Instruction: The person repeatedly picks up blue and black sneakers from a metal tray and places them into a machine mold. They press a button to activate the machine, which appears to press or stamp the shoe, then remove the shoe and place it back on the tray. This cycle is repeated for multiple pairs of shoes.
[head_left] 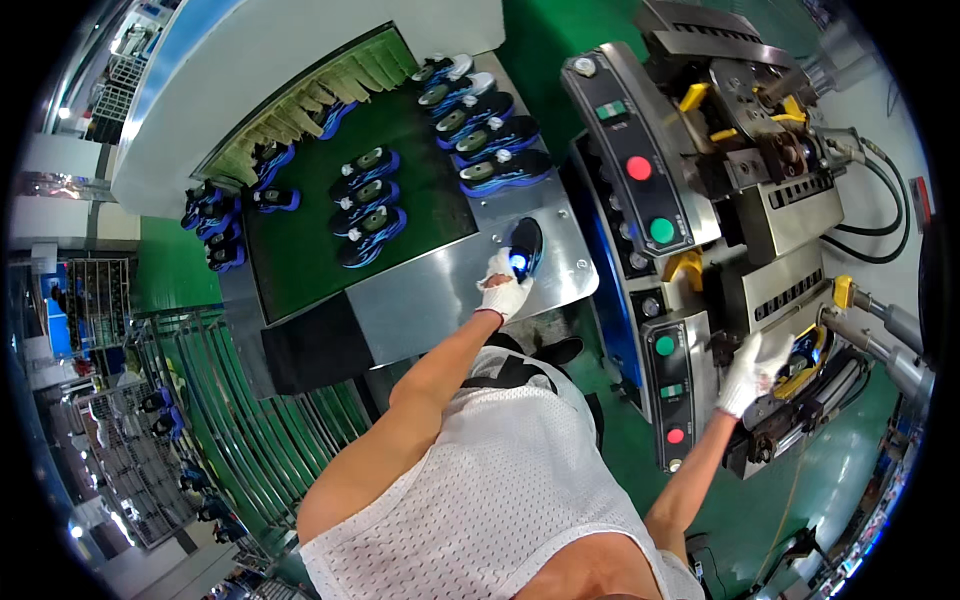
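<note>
My left hand, in a white knit glove, is closed on the near end of a dark sneaker on the metal table edge. A bright bluish-white spot shows beside its fingers. My right hand, also gloved, reaches to the lower station of the pressing machine. Its fingers are stretched apart beside a blue and black shoe, which sits partly hidden among the yellow and metal parts there. Whether the fingertips touch that shoe I cannot tell.
Several black, blue and purple sneakers stand on a green conveyor belt before a fringed opening. More sneakers line the metal ledge. Control panels with red and green buttons front the machine. A metal rail rack stands at left.
</note>
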